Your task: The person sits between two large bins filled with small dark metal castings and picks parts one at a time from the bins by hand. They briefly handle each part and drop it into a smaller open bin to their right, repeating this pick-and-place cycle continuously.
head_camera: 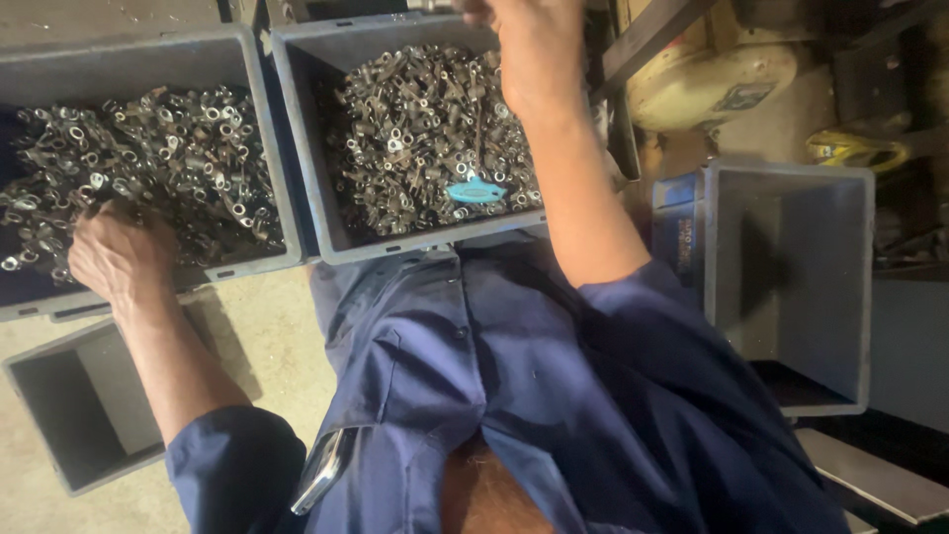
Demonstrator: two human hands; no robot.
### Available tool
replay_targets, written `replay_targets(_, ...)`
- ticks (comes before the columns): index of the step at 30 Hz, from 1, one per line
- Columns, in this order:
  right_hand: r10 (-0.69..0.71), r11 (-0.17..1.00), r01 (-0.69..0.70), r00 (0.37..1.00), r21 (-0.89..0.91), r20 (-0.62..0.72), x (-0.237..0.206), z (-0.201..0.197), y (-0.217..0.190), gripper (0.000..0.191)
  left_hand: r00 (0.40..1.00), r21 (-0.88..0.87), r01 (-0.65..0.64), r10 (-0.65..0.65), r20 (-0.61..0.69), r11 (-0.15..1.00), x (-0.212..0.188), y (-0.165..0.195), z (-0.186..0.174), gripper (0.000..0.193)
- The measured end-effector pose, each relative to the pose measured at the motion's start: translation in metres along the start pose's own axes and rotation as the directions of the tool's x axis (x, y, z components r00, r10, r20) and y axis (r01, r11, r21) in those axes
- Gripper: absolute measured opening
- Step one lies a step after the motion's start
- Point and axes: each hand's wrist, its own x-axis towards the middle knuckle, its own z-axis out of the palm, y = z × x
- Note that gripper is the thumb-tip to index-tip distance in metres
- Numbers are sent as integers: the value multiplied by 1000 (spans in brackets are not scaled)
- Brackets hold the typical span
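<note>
- Left hand [117, 255] lies curled, knuckles up, in the lugs [148, 158]: small dull-grey metal ring terminals heaped in the left bin [259, 148].
- Right hand [529, 49] reaches over the middle bin [306, 148]; its grip cannot be told.

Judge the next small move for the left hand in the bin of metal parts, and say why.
Probably close the fingers and lift out a handful: the left hand lies knuckles-up at the near edge of the left grey bin, fingers dug into the heaped metal lugs, nothing visibly lifted.
</note>
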Motion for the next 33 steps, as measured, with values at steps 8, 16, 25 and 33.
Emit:
replay_targets(8, 61, 921, 2, 987, -390, 148, -43, -27, 21, 13, 994, -23, -57, 59, 95, 998, -3, -5, -17, 25)
replay_targets(16, 226, 791, -21, 939, -612, 260, -74, -24, 38, 34, 998, -174, -60, 55, -32, 983, -2, -1, -39, 15)
replay_targets(25, 677, 655, -750, 526, -95, 515, -106, 37, 62, 31, 769, -273, -551, 354, -532, 789, -3, 162, -72, 15)
replay_targets(33, 627, 565, -767, 639, 305, 446, -100, 35, 49, 26, 666, -226, -724, 574, -476, 652, -31, 255, -97, 26)
